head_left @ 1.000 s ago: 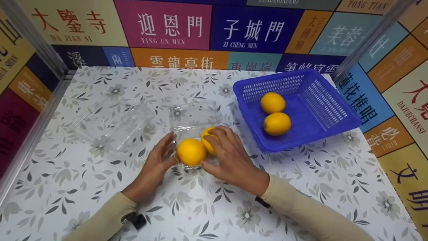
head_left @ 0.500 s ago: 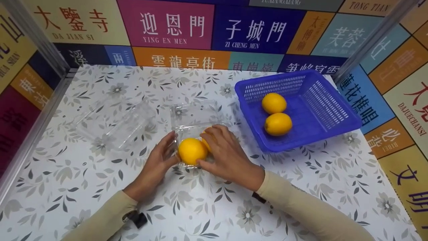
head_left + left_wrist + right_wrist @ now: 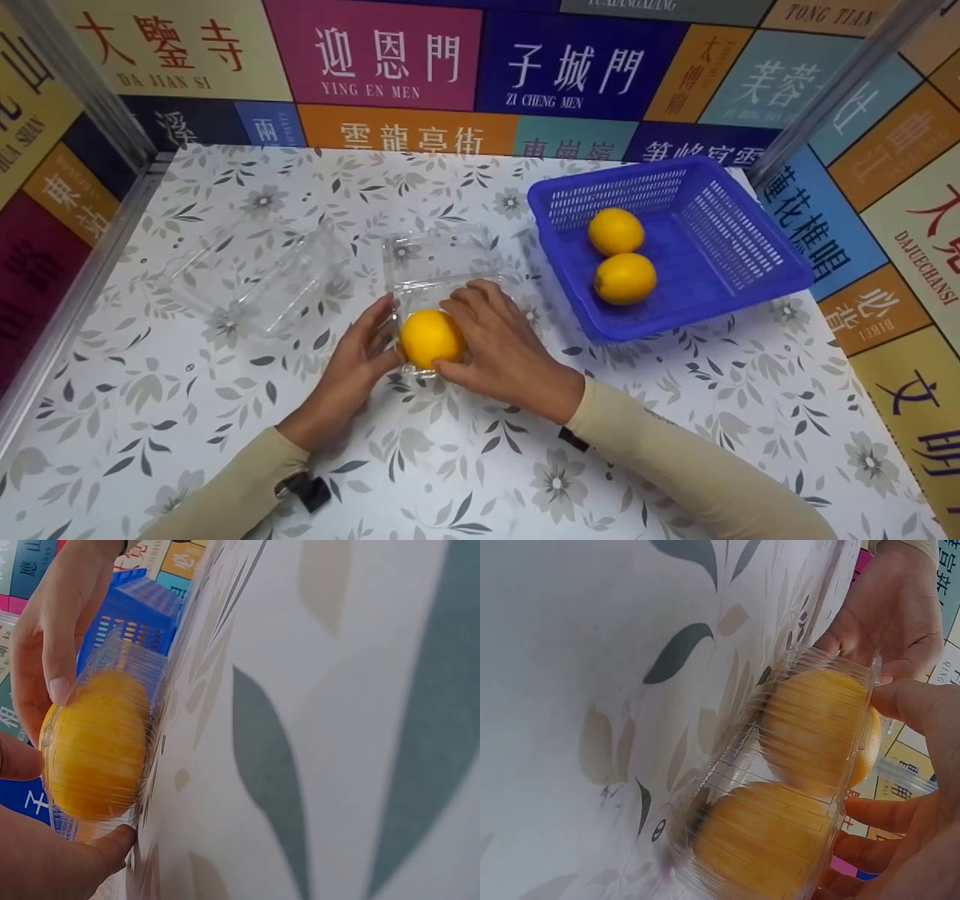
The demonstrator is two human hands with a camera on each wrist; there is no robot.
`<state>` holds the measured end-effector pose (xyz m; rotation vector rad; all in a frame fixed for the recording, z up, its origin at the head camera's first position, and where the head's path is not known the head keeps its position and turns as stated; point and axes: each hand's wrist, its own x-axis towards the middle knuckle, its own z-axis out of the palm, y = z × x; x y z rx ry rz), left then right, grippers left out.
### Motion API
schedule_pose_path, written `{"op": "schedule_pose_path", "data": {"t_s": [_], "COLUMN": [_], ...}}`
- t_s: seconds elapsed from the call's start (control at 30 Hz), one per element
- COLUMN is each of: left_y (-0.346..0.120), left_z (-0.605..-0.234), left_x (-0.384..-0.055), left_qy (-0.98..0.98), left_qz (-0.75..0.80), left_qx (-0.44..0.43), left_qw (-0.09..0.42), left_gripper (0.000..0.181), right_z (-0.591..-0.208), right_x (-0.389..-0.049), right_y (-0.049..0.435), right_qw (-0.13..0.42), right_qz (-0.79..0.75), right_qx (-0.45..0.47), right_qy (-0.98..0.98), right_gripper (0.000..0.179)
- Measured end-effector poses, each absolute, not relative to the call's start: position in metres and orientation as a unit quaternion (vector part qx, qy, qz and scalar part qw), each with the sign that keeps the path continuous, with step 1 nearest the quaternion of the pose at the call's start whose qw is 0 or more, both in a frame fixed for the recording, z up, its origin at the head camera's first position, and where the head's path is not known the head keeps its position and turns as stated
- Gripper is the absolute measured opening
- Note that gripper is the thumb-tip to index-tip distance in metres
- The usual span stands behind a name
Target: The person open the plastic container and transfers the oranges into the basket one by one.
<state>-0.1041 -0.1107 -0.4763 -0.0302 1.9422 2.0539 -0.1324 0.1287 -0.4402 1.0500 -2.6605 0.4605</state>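
Observation:
In the head view, a clear plastic clamshell box [image 3: 439, 247] lies with its lid folded back. Two oranges sit in its base, side by side in the right wrist view: the left orange [image 3: 814, 731] and the right orange [image 3: 761, 840]. My left hand [image 3: 341, 375] holds the box's left side, thumb low at the near corner in the left wrist view. From the right, my right hand [image 3: 510, 352] curls over the right orange, which it hides in the head view. Its thumb lies by the left orange's near side.
A blue plastic basket [image 3: 697, 300] with two more oranges [image 3: 624, 279] inside stands at the right. Another clear plastic box [image 3: 255, 277] lies on the left of the flower-patterned table [image 3: 225, 480]. Printed panels [image 3: 375, 56] rise behind the table.
My right hand has shifted slightly left, and the right orange has gone from sight beneath it in the head view. My left hand stays at the box's side.

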Motion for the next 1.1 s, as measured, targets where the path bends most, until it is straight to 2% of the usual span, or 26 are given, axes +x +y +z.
{"op": "schedule_pose_path", "data": {"t_s": [0.23, 0.6, 0.77, 0.93, 1.1], "left_y": [-0.110, -0.110, -0.110, -0.110, -0.110], "left_z": [-0.476, -0.476, -0.477, -0.477, -0.476], "left_x": [-0.104, -0.102, -0.102, -0.103, -0.103], "left_qy": [0.681, 0.677, 0.676, 0.671, 0.672], "left_qz": [0.715, 0.722, 0.722, 0.726, 0.724], "left_qx": [-0.009, 0.008, 0.003, 0.001, -0.002], "left_qw": [0.156, 0.144, 0.148, 0.151, 0.154], "left_gripper": [0.091, 0.089, 0.089, 0.089, 0.088], "right_z": [-0.440, -0.433, -0.431, -0.430, -0.432], "right_x": [-0.137, -0.150, -0.156, -0.162, -0.162], "right_y": [0.128, 0.122, 0.119, 0.116, 0.116], "right_qw": [0.112, 0.001, -0.026, -0.025, 0.005], "right_qz": [0.159, 0.145, 0.153, 0.177, 0.195], "right_qx": [0.367, 0.357, 0.360, 0.363, 0.365], "right_qy": [-0.910, -0.923, -0.920, -0.915, -0.910], "right_gripper": [0.069, 0.073, 0.070, 0.060, 0.059]}}
